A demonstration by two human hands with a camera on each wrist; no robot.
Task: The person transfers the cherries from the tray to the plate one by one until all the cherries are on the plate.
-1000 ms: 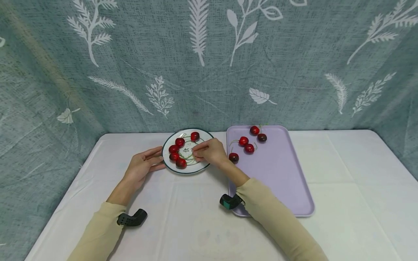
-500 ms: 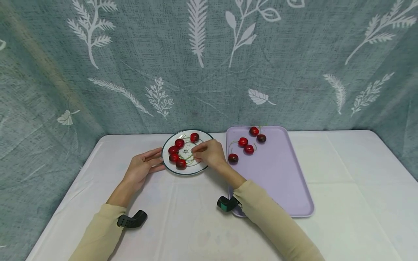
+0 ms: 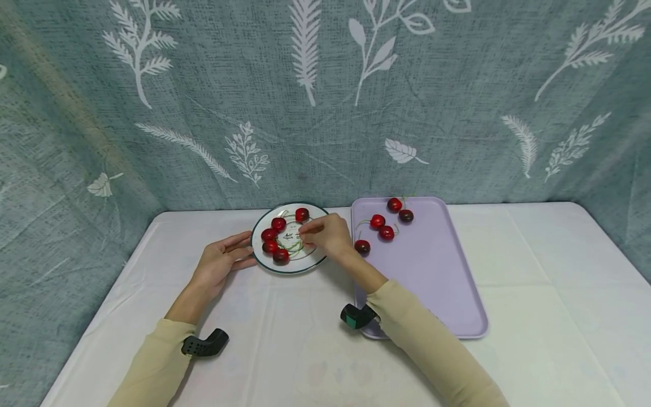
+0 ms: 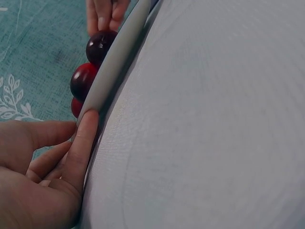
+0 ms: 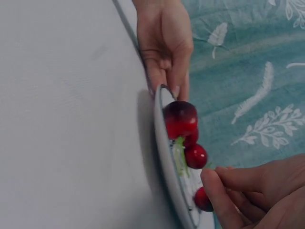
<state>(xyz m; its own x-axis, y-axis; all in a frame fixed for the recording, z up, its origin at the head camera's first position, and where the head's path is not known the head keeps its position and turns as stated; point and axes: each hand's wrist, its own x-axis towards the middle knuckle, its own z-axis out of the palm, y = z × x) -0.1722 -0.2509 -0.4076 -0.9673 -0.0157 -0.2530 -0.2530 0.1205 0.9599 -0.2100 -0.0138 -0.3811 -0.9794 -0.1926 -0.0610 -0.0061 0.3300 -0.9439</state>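
At the left rim of a small white plate (image 3: 264, 265) with a dark edge, my left hand (image 3: 216, 265) grips it; in the left wrist view my thumb and fingers lie on opposite sides of the rim. Several red cherries (image 3: 281, 256) curve round the plate's left half, green stems toward the middle. Over the right half my right hand (image 3: 329, 237) reaches in with fingers curled and thumb near index tip. In the right wrist view its fingertips overlap one cherry (image 5: 202, 199) behind them. I cannot tell whether they pinch a stem.
A lilac tray (image 3: 427, 282) lies right of the plate, under my right forearm. Several cherries (image 3: 386, 233) with stems sit at its far left. A white cloth (image 3: 285, 339) covers the table, and a teal leaf-patterned curtain (image 3: 325, 152) hangs behind.
Both hands stay almost where they were. The whole head view has shifted slightly; the cherries keep their places on the plate and the tray.
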